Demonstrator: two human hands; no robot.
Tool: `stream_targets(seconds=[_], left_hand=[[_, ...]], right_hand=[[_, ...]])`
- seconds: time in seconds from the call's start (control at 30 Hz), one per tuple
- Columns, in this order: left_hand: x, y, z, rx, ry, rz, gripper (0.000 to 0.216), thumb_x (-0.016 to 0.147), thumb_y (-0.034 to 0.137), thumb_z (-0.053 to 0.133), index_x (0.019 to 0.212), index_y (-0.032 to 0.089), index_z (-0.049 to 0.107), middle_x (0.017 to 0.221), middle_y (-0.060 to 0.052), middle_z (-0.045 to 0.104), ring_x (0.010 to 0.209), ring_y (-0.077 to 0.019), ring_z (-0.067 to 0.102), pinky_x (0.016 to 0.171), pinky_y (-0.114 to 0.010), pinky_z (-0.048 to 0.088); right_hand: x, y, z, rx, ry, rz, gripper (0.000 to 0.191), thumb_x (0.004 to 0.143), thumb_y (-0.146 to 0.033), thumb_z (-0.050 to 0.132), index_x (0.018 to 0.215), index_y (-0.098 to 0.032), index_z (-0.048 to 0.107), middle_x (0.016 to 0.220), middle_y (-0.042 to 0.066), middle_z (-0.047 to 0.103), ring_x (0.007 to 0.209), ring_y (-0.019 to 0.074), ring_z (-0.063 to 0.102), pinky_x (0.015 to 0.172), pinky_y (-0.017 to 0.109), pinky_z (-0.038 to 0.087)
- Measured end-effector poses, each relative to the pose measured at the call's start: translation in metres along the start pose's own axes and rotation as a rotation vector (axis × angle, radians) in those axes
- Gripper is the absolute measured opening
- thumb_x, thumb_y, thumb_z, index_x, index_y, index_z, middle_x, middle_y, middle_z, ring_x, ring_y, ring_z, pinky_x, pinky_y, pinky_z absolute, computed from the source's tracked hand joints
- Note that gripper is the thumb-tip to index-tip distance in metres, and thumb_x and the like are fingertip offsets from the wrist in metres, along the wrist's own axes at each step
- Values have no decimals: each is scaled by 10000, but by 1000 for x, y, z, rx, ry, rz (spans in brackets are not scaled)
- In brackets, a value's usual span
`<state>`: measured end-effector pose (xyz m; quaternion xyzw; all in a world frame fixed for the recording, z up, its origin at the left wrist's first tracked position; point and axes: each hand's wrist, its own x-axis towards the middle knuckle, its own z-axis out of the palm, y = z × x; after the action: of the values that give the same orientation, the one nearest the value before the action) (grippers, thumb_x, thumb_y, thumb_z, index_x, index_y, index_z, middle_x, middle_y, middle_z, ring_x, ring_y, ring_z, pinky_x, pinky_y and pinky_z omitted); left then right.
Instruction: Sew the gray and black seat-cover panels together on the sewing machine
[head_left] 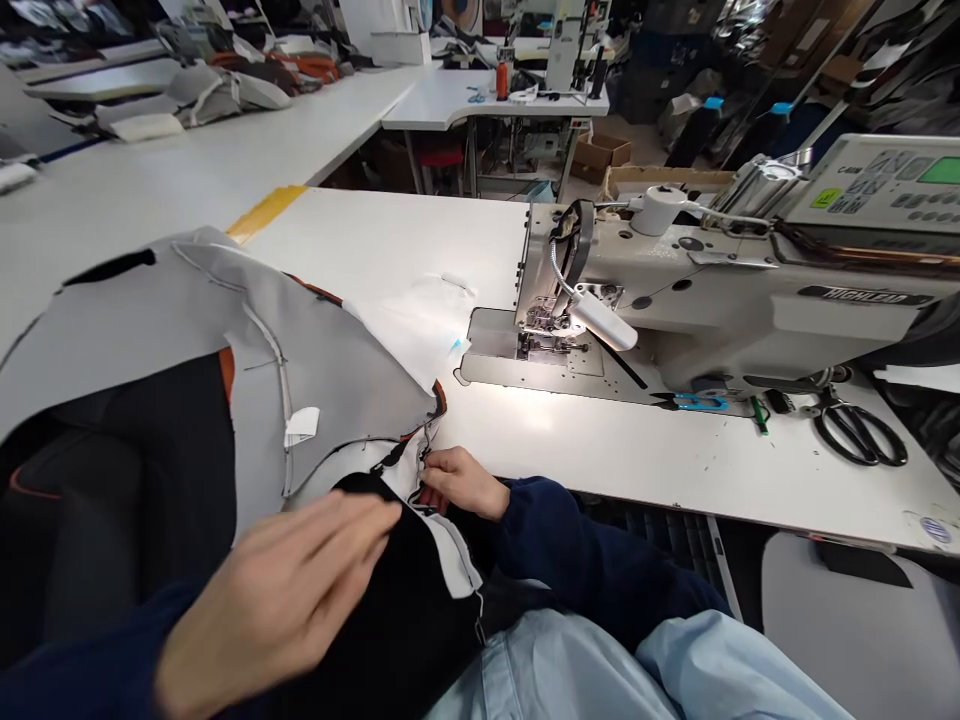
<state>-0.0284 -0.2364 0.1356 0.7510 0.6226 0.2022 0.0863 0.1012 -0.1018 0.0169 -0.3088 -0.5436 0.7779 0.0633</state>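
Observation:
A large sewn cover [345, 350] of grey-backed and black fabric, with orange trim at its edges, lies over the table's left part and hangs down onto my lap. My right hand [465, 482] pinches its seam edge beside a white strip, left of the sewing machine. Above the black part, my left hand [285, 580] is blurred by motion, its fingers stretched out and nothing visible in them. A small white label [301, 426] sits on the grey backing. The sewing machine [675, 290] stands to the right, its needle area lit by a small lamp [606, 318].
Blue thread snips [697, 402], a green-handled tool [759, 415] and black scissors [860, 430] lie along the machine's front. A control panel [881, 195] tops it at right. Yellow tape [266, 213] crosses the white table. Fabric pieces [202, 95] lie on the far left table.

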Motion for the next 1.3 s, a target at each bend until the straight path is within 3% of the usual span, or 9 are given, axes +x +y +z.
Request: stream_targets(seconds=[0.2,0.3,0.4,0.5,0.67,0.8,0.93,1.07,1.3], left_hand=[[57,-8,39,291,-340,-223,494,919,493,238,833,183,612,779,-49,646,644,-182,598,533,-264,391],[72,1,48,446,-466,-347,532,894,552,281,749,160,611,779,-83,650,687,-227,615,530,-272,356],[82,10,50,505,-511,-371,582,840,628,341,821,124,632,830,-138,657,760,-293,629,563,-301,383],[83,13,50,503,-574,-378,543,824,595,391,907,114,627,866,-160,659,801,-344,627,606,-356,415],[68,3,55,433,-531,-536,424,812,532,394,937,158,551,710,-105,623,713,-323,612,621,-380,414],[45,-8,75,-27,-135,-700,232,726,396,463,869,212,464,620,22,521,592,-175,529,615,-291,406],[26,-22,90,-733,141,-887,372,612,327,565,943,192,462,755,9,584,609,-125,529,587,-244,416],[11,-51,92,-1136,89,-975,523,539,385,659,998,158,553,923,-98,651,706,-178,605,622,-281,471],[-2,-94,106,-1217,-55,-995,519,491,289,656,993,162,621,883,-79,680,823,-260,646,767,-394,505]], right_hand=[[-8,-3,-19,-170,196,-256,208,858,-216,424,663,-169,480,566,-20,532,461,89,498,445,205,435],[-6,-2,-39,-443,457,-695,208,891,-265,377,884,-158,555,937,104,619,872,187,595,727,320,507],[9,-4,-56,-781,403,-952,262,924,-271,383,1110,-160,530,1236,132,530,1254,233,385,1010,421,348],[30,-9,-60,-1059,269,-924,198,930,-285,442,1036,-168,562,1084,89,613,1150,231,459,1055,452,241],[54,-17,-48,-1265,276,-792,281,940,-353,430,904,-116,575,918,108,616,889,219,510,824,348,362],[57,-23,-39,-1315,336,-708,338,962,-380,372,900,-114,571,892,99,623,845,217,518,756,334,329],[55,-28,-34,-1400,340,-677,420,980,-393,303,888,-103,593,878,118,644,839,228,555,744,342,327],[53,-33,-30,-1417,304,-585,473,987,-380,261,890,-97,628,847,144,665,817,234,597,657,323,337],[54,-33,-29,-1408,303,-566,473,979,-385,279,857,-116,648,815,131,676,767,221,613,568,291,310]])
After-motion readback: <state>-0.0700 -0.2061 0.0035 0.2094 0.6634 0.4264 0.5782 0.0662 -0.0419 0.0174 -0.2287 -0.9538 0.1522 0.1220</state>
